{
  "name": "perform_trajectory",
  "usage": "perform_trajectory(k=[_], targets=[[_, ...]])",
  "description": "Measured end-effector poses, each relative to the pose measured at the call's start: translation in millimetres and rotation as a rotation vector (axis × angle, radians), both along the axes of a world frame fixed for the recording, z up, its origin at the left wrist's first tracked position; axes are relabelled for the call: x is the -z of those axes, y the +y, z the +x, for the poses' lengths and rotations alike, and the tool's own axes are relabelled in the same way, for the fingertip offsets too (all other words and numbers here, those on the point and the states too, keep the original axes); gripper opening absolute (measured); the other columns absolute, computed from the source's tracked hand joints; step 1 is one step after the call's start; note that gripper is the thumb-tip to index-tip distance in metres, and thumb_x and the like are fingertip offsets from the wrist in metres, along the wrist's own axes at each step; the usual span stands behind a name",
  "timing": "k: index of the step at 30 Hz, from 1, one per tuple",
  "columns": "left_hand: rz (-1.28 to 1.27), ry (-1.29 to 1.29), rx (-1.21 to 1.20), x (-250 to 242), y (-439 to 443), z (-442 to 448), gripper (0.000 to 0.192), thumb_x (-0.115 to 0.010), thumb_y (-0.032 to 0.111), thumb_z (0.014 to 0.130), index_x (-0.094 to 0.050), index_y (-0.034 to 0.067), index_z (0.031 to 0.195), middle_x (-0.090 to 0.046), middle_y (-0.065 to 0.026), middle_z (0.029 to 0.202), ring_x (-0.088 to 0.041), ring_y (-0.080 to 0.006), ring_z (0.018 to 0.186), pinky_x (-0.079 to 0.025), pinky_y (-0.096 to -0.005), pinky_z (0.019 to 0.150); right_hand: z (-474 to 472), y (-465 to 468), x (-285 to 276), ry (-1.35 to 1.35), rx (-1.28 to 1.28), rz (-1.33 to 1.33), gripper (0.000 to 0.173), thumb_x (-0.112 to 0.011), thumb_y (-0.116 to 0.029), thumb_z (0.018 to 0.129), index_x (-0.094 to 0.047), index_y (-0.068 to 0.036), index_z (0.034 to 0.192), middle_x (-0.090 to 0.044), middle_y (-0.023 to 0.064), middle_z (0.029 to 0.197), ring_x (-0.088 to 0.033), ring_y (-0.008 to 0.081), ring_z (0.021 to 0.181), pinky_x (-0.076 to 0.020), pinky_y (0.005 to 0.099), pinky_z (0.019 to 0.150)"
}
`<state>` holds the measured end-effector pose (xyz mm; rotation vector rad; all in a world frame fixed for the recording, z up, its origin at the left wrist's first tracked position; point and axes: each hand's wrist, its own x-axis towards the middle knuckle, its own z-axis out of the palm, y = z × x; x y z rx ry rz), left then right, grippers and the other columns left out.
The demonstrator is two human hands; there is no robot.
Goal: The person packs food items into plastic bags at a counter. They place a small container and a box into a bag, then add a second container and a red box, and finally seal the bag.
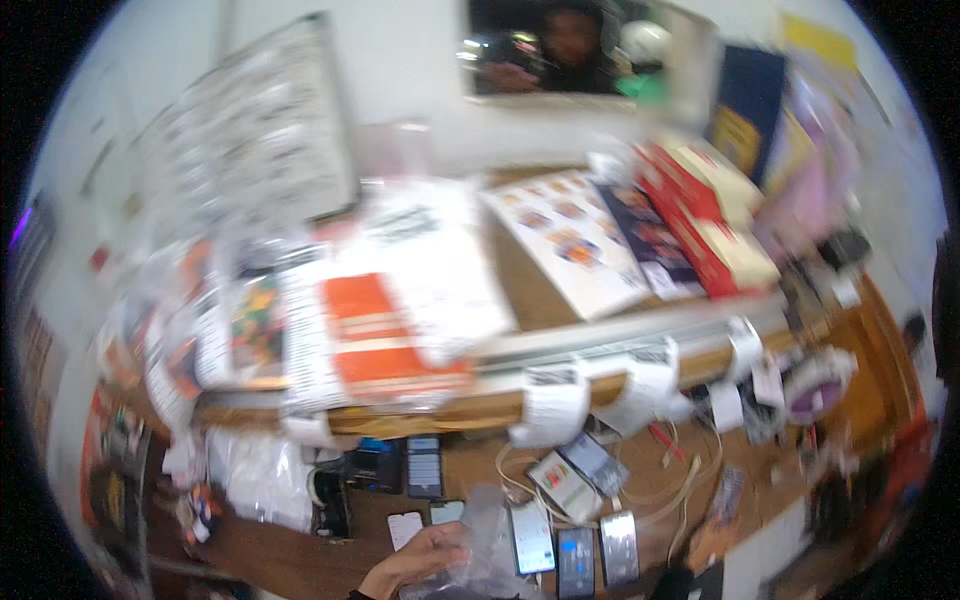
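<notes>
My left hand [426, 549] grips a crumpled clear plastic bag [484, 529] at the lower middle of the view. Just right of the bag lie a phone with a lit white screen [532, 536], a dark-screened phone [576, 562] and another phone [619, 549]. Farther right, my right hand [711, 541] has its fingers on the near end of a slim dark handheld device [727, 493]; blur hides its exact kind. A white phone [405, 529] lies beyond my left hand, partly behind it.
A wooden shelf [465, 416] crosses above the desk, with paper slips [555, 405] hanging from its edge. It bears printed plastic bags [442, 255] and red-and-cream boxes [705, 225]. Cables [686, 495] cross the desk. A person [574, 37] shows in the wall opening.
</notes>
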<state>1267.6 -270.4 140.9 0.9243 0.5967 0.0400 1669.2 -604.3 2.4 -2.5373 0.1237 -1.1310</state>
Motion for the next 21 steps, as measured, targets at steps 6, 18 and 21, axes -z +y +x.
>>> perform_trajectory(k=[6, 18, 21], targets=[[0.367, -0.053, 0.037, 6, 10, -46, 0.025, -0.055, 0.023, 0.099, -0.065, 0.003, 0.110, -0.063, 0.0019, 0.094, -0.047, -0.0061, 0.071, -0.039, -0.0225, 0.061, 9, 30, -24, -0.122, -0.004, 0.112, 0.036, -0.056, -0.031, 0.094, -0.056, 0.000, 0.111, -0.059, 0.0208, 0.107, -0.055, 0.0374, 0.101, -0.0420, 0.0453, 0.091], [0.434, 0.114, -0.365, 23, 11, -103, 0.026, -0.069, 0.014, 0.090, -0.065, 0.004, 0.113, -0.069, -0.0034, 0.100, -0.063, -0.0103, 0.086, -0.050, -0.0244, 0.076, -119, 201, -195, 0.202, -1.123, 0.631, 0.024, -0.065, -0.024, 0.091, -0.059, -0.001, 0.091, -0.061, 0.0082, 0.085, -0.059, 0.0210, 0.078, -0.0468, 0.0324, 0.073], [0.317, 0.141, -0.335, 12, 12, -102, 0.022, -0.070, 0.011, 0.089, -0.065, 0.003, 0.110, -0.070, -0.0025, 0.095, -0.063, -0.0085, 0.080, -0.050, -0.0233, 0.069, -202, 235, -212, 0.311, -1.661, 0.154, 0.018, -0.076, -0.017, 0.077, -0.063, -0.006, 0.072, -0.059, 0.0064, 0.063, -0.057, 0.0205, 0.056, -0.0464, 0.0340, 0.056]])
